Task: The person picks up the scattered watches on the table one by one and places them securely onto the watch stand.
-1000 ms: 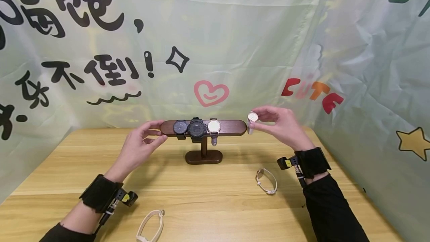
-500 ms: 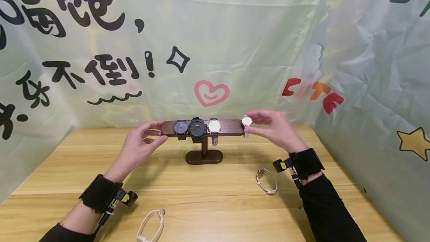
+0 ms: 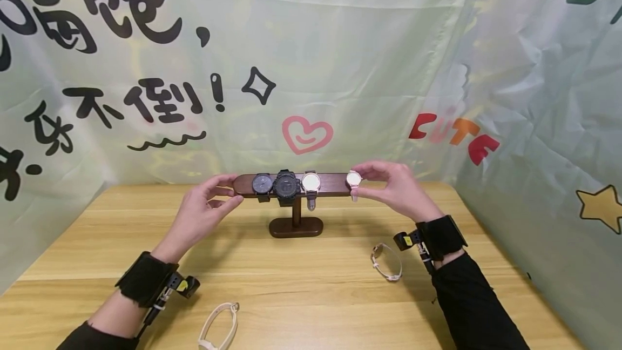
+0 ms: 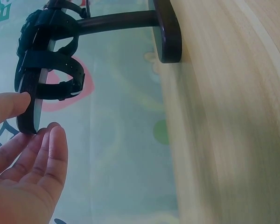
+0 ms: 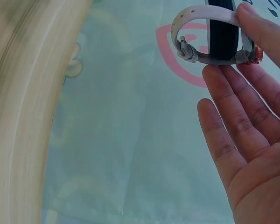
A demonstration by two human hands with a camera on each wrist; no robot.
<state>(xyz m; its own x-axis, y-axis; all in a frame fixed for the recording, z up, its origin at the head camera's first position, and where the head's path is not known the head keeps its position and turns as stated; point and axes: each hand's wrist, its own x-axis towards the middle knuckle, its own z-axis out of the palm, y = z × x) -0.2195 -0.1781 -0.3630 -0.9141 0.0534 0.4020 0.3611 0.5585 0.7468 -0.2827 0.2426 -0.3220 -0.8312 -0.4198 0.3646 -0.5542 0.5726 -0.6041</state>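
Step in hand, as judged: threading the pale-strapped watch (image 3: 353, 179) onto the dark wooden bar (image 3: 335, 183) of a stand whose base (image 3: 296, 227) rests toward the far edge of the tabletop (image 3: 291, 285), about midway between its sides. The right hand (image 3: 403, 190) pinches this watch between thumb and fingers at the bar's right end; in the right wrist view the buckled strap loop appears to encircle just the tip. The left hand (image 3: 201, 215) holds the bar's left end, thumb in front, apparently bracing it.

Already on the bar: dark round watch (image 3: 263, 183), chunky black watch (image 3: 286, 185), light-dialled watch (image 3: 311, 182); bare bar lies between the last and the pinched one.

Next move likely calls for sliding the loop inward, dial facing front, with the left hand's counter-hold kept. Loose: one white-strapped watch (image 3: 377, 253) right of the base, one cream band (image 3: 235, 322) at the near edge, left of centre.
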